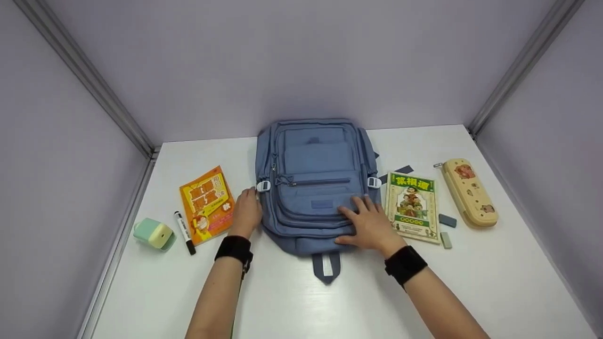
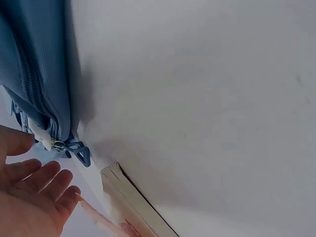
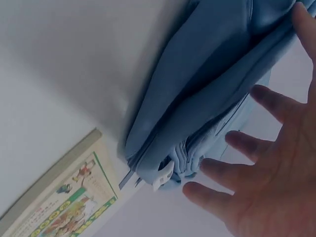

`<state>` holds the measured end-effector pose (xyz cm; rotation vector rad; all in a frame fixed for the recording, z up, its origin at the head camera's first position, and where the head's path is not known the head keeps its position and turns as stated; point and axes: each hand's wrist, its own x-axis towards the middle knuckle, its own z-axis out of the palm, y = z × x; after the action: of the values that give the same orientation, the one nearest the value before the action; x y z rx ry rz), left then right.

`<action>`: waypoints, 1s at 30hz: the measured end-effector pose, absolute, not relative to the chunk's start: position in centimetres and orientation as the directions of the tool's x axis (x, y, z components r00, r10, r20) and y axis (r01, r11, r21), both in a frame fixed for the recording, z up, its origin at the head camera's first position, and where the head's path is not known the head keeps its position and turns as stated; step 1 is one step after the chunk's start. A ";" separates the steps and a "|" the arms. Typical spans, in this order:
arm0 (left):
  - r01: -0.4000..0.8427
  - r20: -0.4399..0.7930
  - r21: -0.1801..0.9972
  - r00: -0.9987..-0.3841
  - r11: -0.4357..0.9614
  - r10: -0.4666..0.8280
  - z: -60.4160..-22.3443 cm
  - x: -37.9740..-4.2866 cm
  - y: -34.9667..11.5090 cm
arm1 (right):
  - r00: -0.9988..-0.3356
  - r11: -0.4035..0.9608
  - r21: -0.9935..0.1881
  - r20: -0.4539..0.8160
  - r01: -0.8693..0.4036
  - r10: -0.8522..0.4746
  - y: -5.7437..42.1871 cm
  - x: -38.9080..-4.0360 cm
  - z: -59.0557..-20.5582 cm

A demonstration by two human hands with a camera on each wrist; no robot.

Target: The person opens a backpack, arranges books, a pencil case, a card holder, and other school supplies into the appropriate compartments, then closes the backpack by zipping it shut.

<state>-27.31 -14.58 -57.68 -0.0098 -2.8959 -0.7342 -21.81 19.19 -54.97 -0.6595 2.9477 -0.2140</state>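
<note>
A blue backpack (image 1: 316,157) lies on its back on the white table, its top loop (image 1: 326,273) toward me. Beside its left edge, close to a white side buckle (image 1: 264,186), is my left hand (image 1: 247,212). In the left wrist view a zipper pull (image 2: 79,150) hangs near the thumb of that hand, whose fingers are loosely bent with a gap to the thumb. My right hand (image 1: 372,226) rests with spread fingers on the backpack's lower right front. The right wrist view shows those fingers (image 3: 237,173) extended across the blue fabric.
Left of the backpack lie an orange book (image 1: 207,205), a black-and-white marker (image 1: 185,233) and a green-yellow pencil sharpener (image 1: 154,234). On the right are a green book (image 1: 412,206), two small erasers (image 1: 447,220) and a yellow pencil case (image 1: 470,192). Walls enclose the table's back and sides.
</note>
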 end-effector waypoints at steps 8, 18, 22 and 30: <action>-0.034 -0.025 0.539 -0.999 0.841 -0.025 -58.2 -28.8 -14.7 | -0.868 0.866 -0.237 -0.132 -0.441 -0.478 18.6 -21.6 -56.2; -0.053 0.047 0.634 -0.993 0.771 -0.107 -58.2 -29.5 -14.4 | -0.858 0.853 -0.255 -0.130 -0.455 -0.496 18.8 -21.9 -56.3; -0.101 0.006 0.652 -0.990 0.752 -0.139 -58.3 -29.6 -14.3 | -0.856 0.855 -0.255 -0.145 -0.452 -0.496 18.8 -21.8 -56.2; -0.201 -0.073 0.639 -0.977 0.742 -0.202 -57.9 -29.8 -14.1 | -0.860 0.860 -0.259 -0.156 -0.439 -0.486 18.6 -22.0 -56.2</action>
<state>-29.76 -14.15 -57.95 0.3390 -2.9309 -1.0748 -22.04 18.58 -56.19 -0.7103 2.8184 -0.3170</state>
